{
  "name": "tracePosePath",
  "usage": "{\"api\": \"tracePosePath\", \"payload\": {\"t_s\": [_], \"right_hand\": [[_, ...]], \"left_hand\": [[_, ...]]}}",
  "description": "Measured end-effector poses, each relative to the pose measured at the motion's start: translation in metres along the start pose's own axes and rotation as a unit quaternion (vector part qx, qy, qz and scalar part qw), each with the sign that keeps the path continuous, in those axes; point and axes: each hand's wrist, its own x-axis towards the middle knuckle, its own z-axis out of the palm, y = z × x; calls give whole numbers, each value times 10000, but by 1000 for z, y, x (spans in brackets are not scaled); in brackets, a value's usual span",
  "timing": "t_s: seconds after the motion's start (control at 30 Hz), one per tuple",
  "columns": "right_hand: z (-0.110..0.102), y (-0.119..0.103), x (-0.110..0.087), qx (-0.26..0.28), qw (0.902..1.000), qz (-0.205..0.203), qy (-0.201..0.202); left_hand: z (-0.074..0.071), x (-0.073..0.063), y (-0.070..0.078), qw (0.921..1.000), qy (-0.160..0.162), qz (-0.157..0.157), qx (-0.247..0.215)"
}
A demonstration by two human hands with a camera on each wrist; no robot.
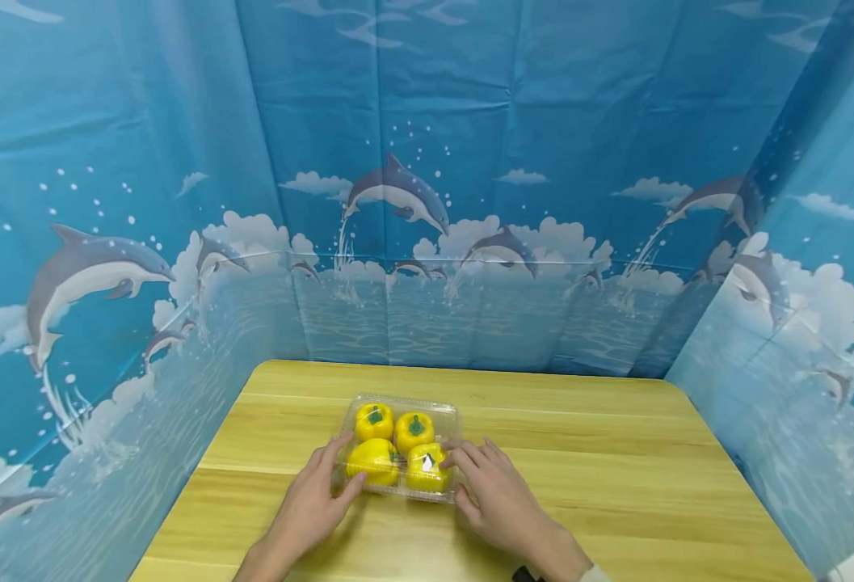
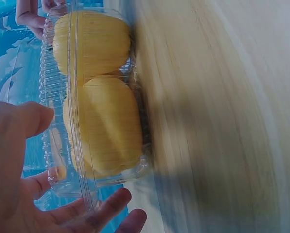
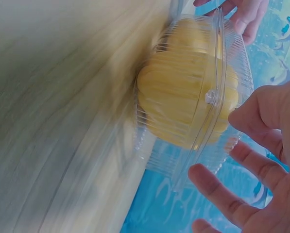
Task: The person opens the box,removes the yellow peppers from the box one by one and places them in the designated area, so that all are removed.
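A clear plastic clamshell box (image 1: 405, 491) with its lid down stands on the table, left of the middle. Inside are several yellow bell peppers (image 1: 414, 430); the back two show green stems, while the front two lie on their sides. My left hand (image 1: 313, 499) is at the box's front left corner, thumb and index finger on the lid, the other fingers spread beside the rim. At the front right corner, my right hand (image 1: 495, 495) touches the lid with thumb and index fingertips. Its remaining fingers (image 3: 210, 187) reach loosely past the rim.
The light wooden table (image 1: 586, 477) has rounded far corners and extends to the right of the box. Blue curtains (image 1: 441, 323) printed with dolphins and clouds hang behind it and along both sides. A dark band (image 1: 523, 575) shows at the right wrist.
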Motion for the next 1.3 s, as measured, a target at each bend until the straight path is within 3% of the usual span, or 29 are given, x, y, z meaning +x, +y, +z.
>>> {"api": "tracePosePath", "payload": {"t_s": [0.83,1.3], "right_hand": [[-6,18,-16,3,9989,-33,466],[-14,26,-26,80,9982,152,567]], "left_hand": [[10,4,12,9996,-72,260,-4],[18,0,22,9990,-92,432,-88]]}}
